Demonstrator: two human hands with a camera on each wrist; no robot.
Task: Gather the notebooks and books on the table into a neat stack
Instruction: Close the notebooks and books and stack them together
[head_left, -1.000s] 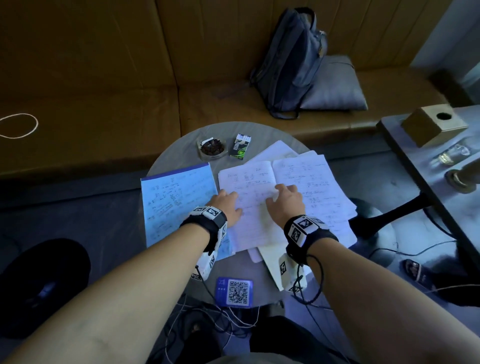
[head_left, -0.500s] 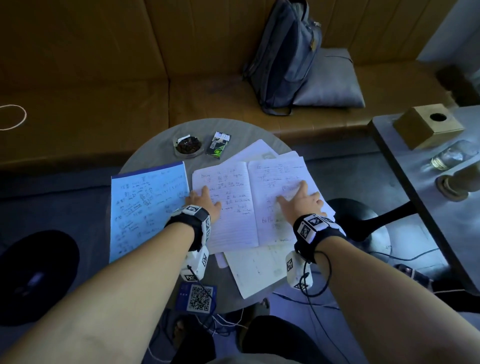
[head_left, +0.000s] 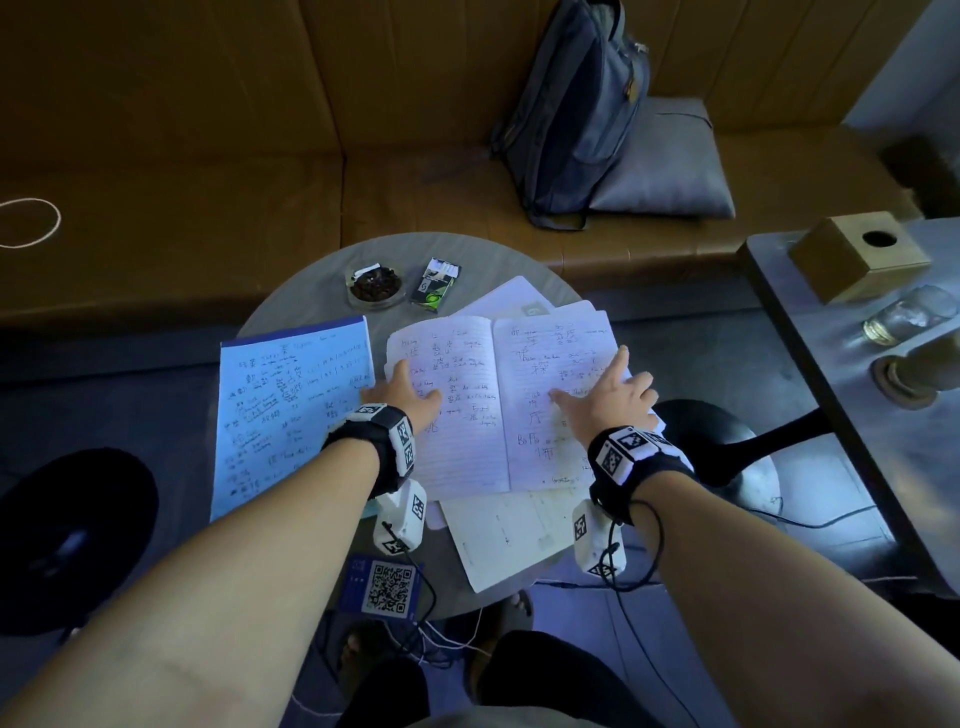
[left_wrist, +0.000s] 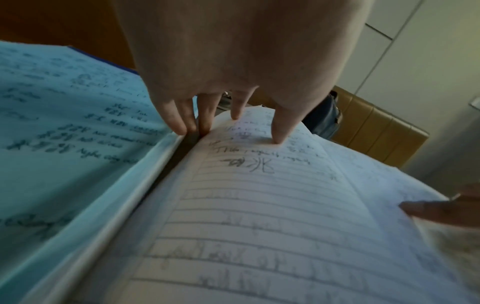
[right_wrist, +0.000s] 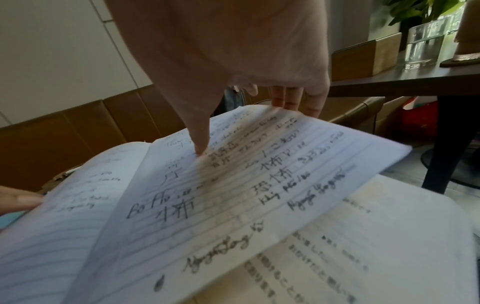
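Observation:
An open white lined notebook lies in the middle of the round table. My left hand holds its left edge, thumb on the page and fingers tucked down beside a blue written notepad. My right hand pinches the right page, thumb on top and fingers past the edge; the page is lifted. A white printed book lies under the notebook at the front. Another white book sticks out behind.
An ashtray and a small packet sit at the table's back. A blue QR card lies at its front edge. A backpack and cushion rest on the sofa. The dark side table at right carries a wooden box and a glass.
Both hands have slid apart on the open notebook: the left one to its left edge, the right one out to the right page's edge, which is now raised.

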